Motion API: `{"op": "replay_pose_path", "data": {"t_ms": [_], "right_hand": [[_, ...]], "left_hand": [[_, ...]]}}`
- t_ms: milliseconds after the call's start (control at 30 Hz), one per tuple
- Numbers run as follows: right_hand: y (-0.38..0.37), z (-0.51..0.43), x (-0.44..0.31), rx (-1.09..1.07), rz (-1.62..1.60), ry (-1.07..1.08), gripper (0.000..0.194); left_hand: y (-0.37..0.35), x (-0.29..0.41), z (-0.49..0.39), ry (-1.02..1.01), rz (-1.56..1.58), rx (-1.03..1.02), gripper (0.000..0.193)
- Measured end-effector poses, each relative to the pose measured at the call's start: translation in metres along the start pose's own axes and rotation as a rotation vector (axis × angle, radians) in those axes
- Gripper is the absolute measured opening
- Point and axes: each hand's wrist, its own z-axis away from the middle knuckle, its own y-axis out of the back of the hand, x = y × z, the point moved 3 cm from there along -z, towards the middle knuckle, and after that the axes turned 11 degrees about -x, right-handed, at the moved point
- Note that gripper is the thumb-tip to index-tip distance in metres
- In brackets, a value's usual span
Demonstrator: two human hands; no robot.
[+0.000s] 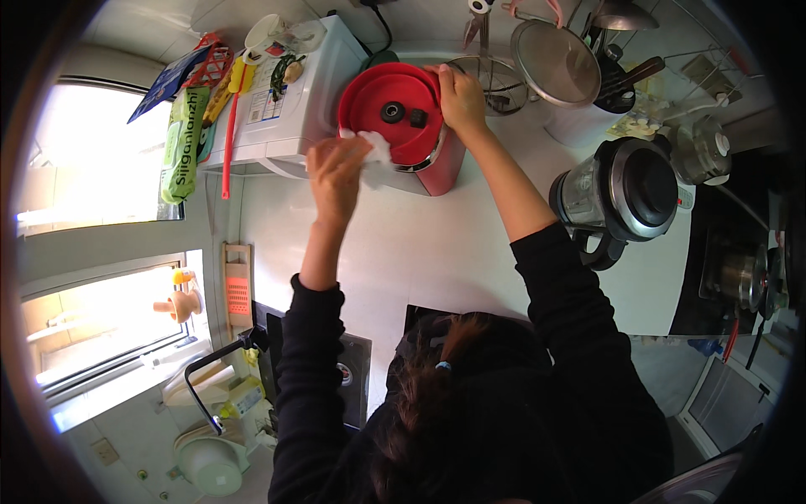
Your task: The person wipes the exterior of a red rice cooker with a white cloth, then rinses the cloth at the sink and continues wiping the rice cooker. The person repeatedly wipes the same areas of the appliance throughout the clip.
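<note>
A red blender base (412, 85) stands on the white countertop (434, 252), with a black drive coupling (392, 112) in the middle of its recessed top. My right hand (463, 101) rests on the far right of its rim, the fingers curled over the edge. At the front left of the same rim, my left hand (337, 173) holds a crumpled white tissue (378, 148) against the red surface. The left hand looks slightly blurred. A glass blender jug (582, 192) with a black handle and a dark lid stands apart on the right.
Left of the base sits a white appliance (296, 120) with greens and a mug on top. A wire basket (497, 79), a glass pot lid (554, 63) and a utensil holder (585, 120) stand behind. A black faucet (208, 372) and sink (356, 378) lie near my left arm.
</note>
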Motion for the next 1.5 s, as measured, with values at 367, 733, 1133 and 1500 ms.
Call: {"op": "replay_pose_path", "data": {"t_ms": [367, 733, 1133, 1500], "right_hand": [[0.060, 0.060, -0.078, 0.140, -0.120, 0.212, 0.029], [0.117, 0.139, -0.162, 0.033, -0.047, 0.409, 0.027], [0.029, 0.225, -0.116, -0.015, -0.807, -0.327, 0.035], [-0.023, 0.136, -0.054, 0.004, 0.071, 0.422, 0.047]], "left_hand": [[0.201, 0.133, -0.039, -0.188, 0.250, -0.057, 0.012], [0.300, 0.172, -0.005, -0.533, 0.325, 0.057, 0.029], [0.061, 0.123, 0.008, 0.078, 1.007, -0.279, 0.052], [-0.023, 0.014, -0.007, 0.089, 0.319, -0.210, 0.021]]}}
